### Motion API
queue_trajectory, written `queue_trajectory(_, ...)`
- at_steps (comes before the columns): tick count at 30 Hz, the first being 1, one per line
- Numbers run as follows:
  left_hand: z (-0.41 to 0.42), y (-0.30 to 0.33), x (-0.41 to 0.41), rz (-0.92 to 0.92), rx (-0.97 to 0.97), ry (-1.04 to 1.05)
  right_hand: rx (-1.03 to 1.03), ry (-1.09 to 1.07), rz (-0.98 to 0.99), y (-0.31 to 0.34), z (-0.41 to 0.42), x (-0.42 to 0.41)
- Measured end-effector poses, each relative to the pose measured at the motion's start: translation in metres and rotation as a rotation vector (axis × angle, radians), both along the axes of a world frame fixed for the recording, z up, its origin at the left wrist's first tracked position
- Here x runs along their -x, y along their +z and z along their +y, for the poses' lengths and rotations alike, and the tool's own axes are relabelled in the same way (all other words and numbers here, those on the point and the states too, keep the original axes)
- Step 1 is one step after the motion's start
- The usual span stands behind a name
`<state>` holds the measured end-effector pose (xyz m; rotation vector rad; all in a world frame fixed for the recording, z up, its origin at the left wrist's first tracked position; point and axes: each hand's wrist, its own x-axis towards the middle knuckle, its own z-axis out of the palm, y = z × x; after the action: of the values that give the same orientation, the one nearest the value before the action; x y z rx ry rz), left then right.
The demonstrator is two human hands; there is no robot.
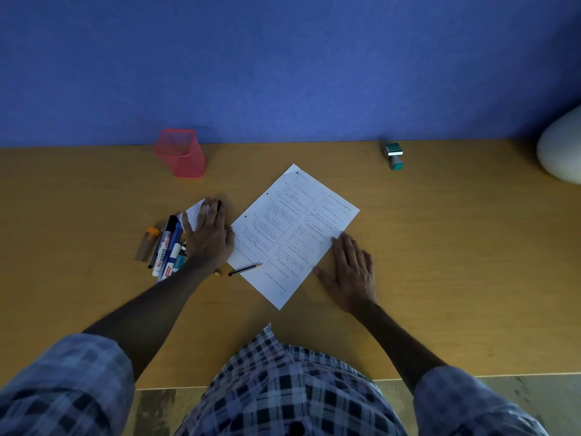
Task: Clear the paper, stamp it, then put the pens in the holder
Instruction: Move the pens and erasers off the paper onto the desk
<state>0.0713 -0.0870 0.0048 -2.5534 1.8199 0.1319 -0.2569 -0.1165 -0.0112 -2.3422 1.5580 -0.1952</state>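
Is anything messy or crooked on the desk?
Yes. The paper lies crooked, with a pencil resting across its near left edge. The pink holder stands empty while pens lie heaped beside the left hand.

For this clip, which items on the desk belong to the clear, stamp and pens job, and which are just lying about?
Belongs to the job:
printed paper
pencil lying on its edge
pile of markers and pens
pink mesh holder
green stamp

Just lying about:
crumpled white paper under the left hand
white rounded object at right edge
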Motion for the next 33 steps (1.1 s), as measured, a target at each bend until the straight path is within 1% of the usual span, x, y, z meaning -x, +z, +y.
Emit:
queue_trajectory(6, 0.005, -0.009, -0.002, 0.101, 0.077, 0.094, -0.002, 0.010, 0.024, -0.003, -0.001, 0.001)
queue_trajectory(9, 0.010, -0.010, -0.010, 0.134, 0.090, 0.093, 0.003, 0.006, 0.009, -0.002, -0.001, 0.001)
queue_trajectory(16, 0.022, -0.005, -0.027, 0.143, 0.094, 0.054, 0.001, 0.006, -0.009, -0.003, -0.001, 0.000)
queue_trajectory(21, 0.031, -0.006, -0.039, 0.140, 0.105, 0.038, 0.000, 0.006, 0.020, -0.005, -0.001, 0.002)
queue_trajectory(27, 0.031, -0.003, -0.035, 0.116, 0.142, 0.029, 0.009, 0.008, 0.016, -0.005, -0.001, 0.001)
queue_trajectory(29, 0.026, 0.003, -0.025, 0.097, 0.170, -0.020, 0.020, 0.009, 0.019, -0.005, -0.001, 0.002)
queue_trajectory(33, 0.020, 0.013, 0.006, 0.125, 0.213, -0.257, 0.034, 0.014, 0.014, -0.007, -0.001, 0.002)
